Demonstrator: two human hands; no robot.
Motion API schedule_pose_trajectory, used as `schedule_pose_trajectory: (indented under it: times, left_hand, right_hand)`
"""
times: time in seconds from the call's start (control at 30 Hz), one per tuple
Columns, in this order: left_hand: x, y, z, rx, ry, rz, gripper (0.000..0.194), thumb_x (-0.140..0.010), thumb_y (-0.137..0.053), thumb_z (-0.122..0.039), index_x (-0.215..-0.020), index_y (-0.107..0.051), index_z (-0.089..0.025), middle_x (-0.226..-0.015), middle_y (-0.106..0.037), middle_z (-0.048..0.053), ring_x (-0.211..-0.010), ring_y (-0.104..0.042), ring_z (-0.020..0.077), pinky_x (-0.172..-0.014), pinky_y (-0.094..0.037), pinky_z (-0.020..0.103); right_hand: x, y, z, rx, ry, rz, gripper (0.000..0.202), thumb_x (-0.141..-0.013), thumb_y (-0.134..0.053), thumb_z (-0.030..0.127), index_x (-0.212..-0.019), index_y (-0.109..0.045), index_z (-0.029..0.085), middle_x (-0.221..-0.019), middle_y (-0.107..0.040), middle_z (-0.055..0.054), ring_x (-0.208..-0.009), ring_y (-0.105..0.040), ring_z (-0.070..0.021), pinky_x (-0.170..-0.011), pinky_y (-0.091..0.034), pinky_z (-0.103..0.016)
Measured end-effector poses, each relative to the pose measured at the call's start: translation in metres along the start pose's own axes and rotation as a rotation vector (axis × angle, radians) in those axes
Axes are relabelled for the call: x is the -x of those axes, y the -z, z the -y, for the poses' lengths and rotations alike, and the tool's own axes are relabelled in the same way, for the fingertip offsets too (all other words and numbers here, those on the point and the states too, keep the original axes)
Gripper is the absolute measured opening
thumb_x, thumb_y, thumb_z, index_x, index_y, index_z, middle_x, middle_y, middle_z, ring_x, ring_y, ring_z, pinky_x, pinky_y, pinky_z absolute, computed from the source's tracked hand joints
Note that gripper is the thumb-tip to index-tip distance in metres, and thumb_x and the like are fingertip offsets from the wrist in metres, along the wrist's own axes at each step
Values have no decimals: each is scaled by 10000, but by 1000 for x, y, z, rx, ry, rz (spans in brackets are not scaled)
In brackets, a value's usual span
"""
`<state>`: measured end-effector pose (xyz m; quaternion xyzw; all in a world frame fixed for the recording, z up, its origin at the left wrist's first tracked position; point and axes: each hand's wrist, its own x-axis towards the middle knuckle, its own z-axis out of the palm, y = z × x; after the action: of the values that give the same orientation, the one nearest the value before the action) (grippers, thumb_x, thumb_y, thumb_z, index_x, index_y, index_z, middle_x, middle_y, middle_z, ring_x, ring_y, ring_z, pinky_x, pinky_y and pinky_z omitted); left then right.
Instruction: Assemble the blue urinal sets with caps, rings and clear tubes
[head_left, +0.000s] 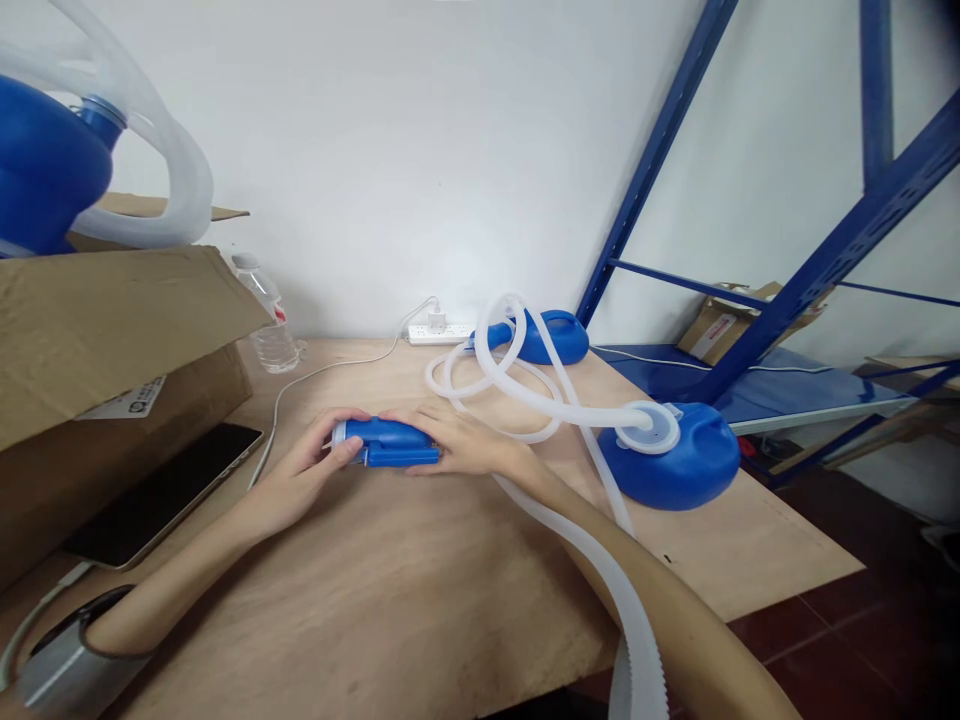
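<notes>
- Currently, left hand [322,455] and right hand [457,440] close on 1 blue part [394,440], near mid worktop [360,600]. Left grips its pale end; right curls over the other end. Whether the part touches the wood: cannot tell.
- Risk 1: grip sits at the 2 ends, so a slip of either hand would probably let the part tip or twist.
- Risk 2: tube [581,412] loops over the worktop beside the right forearm and meets the lid of the right jug [675,470]. An elbow swing could snag it and drag the jug.
- Risk 3: that jug sits at the right edge; overhang cannot be judged. A pull outward might drop it.
- Risk 4: pale strap [611,575] runs along the right forearm toward the near edge; likely to catch if the arm draws back. Its far end is out of view.
- Risk 5: cable [330,372] comes down close to the left wrist; a sweep leftward could hook it.
- Edges: left, phone [169,495] and box [135,400] limit travel; right, tube and jug do.
- Room: best toward the near edge, where bare wood shows between the forearms.
</notes>
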<state>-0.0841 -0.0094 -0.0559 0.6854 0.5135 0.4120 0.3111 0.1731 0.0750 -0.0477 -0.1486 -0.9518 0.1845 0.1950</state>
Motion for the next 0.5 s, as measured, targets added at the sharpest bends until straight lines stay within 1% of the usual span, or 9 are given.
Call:
schedule_pose_trajectory:
  times: [0.1, 0.2, 0.23, 0.3, 0.37, 0.4, 0.43, 0.5]
  left_hand:
    - [0, -1, 1, 22, 2, -21, 447, -941, -571, -601, -1214, -622, -251, -1110, -640, 48, -833, -580, 194, -759, -510, 313]
    - [-2, 0, 1, 84, 45, -64, 455, -953, -547, -617, -1202, -625, -244, -1062, -632, 34, -744, -556, 166, -683, -501, 294]
    - [-3, 1, 1, 110, 67, -83, 460, -958, -534, -625, -1203, -625, -246, -1061, -634, 28, -725, -558, 159, -680, -503, 293]
    - [-6, 4, 4, 173, 119, -121, 482, -957, -517, -648, -1218, -622, -257, -1078, -645, 20, -718, -582, 159, -691, -519, 299]
    - [-10, 7, 8, 215, 179, -179, 518, -916, -543, -680, -1184, -645, -249, -1084, -676, 24, -776, -632, 188, -707, -538, 306]
    - [-13, 8, 10, 223, 206, -227, 529, -885, -566, -690, -1140, -666, -237, -1088, -694, 33, -841, -657, 213, -726, -546, 308]
    - [-15, 10, 12, 221, 231, -287, 528, -852, -591, -690, -1077, -687, -223, -1087, -710, 43, -915, -671, 239, -749, -552, 309]
    - [-18, 11, 15, 194, 259, -395, 489, -807, -619, -668, -951, -704, -209, -1052, -731, 55, -1010, -669, 272, -780, -558, 310]
  right_hand:
    - [-1, 4, 3, -44, -31, 23, 824, -920, -756, 410, -1615, -327, 308, -1574, -509, -100, -1433, -476, -279, -1194, -378, -474]
    - [-2, 15, 5, -124, -99, 88, 871, -910, -764, 453, -1632, -304, 292, -1632, -442, -105, -1485, -424, -285, -1230, -336, -488]
    - [-2, 21, 7, -158, -135, 90, 870, -906, -765, 467, -1629, -315, 290, -1635, -434, -110, -1485, -427, -287, -1233, -334, -495]
    - [-1, 36, 12, -253, -210, 36, 810, -912, -756, 468, -1605, -372, 296, -1619, -454, -111, -1466, -454, -279, -1225, -355, -500]
    - [1, 54, 26, -382, -232, -38, 711, -935, -731, 443, -1566, -441, 291, -1572, -512, -105, -1439, -491, -262, -1211, -382, -491]
    - [3, 64, 36, -444, -216, -50, 670, -954, -707, 436, -1556, -457, 284, -1536, -550, -102, -1429, -505, -256, -1203, -392, -486]
    - [5, 74, 49, -492, -175, -27, 653, -961, -695, 445, -1550, -469, 276, -1492, -591, -98, -1416, -523, -254, -1198, -398, -482]
    - [13, 91, 78, -508, -73, 70, 611, -1014, -607, 466, -1575, -432, 299, -1467, -610, -74, -1395, -547, -256, -1159, -440, -475]
